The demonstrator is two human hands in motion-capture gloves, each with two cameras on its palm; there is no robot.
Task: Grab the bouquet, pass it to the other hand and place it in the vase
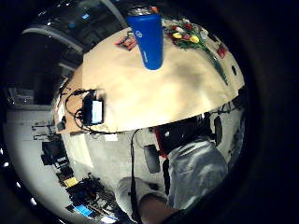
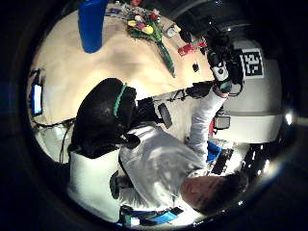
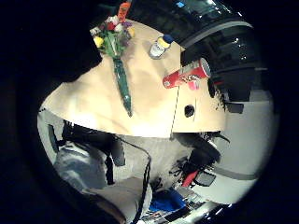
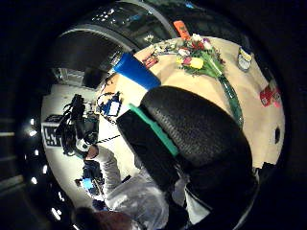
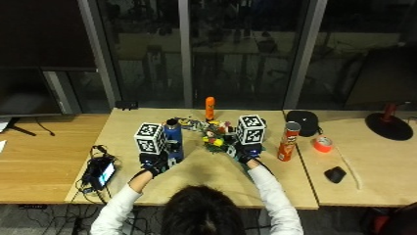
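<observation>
Overhead indoor light falls evenly on the tabletop [image 5: 215, 188] in the outside view, while the glass wall [image 5: 247, 54] behind it is dark and carries faint reflections. The palm views bend strongly toward their rims and fade into black borders. Soft shadows lie on the wood beside the blue vase [image 1: 146, 39]. Fine detail is soft throughout.

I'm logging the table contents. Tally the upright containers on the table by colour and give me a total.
Blue vase: 1
Orange bottle: 1
Red tube can: 1
Total: 3. The bouquet lies flat, so it is not counted.
</observation>
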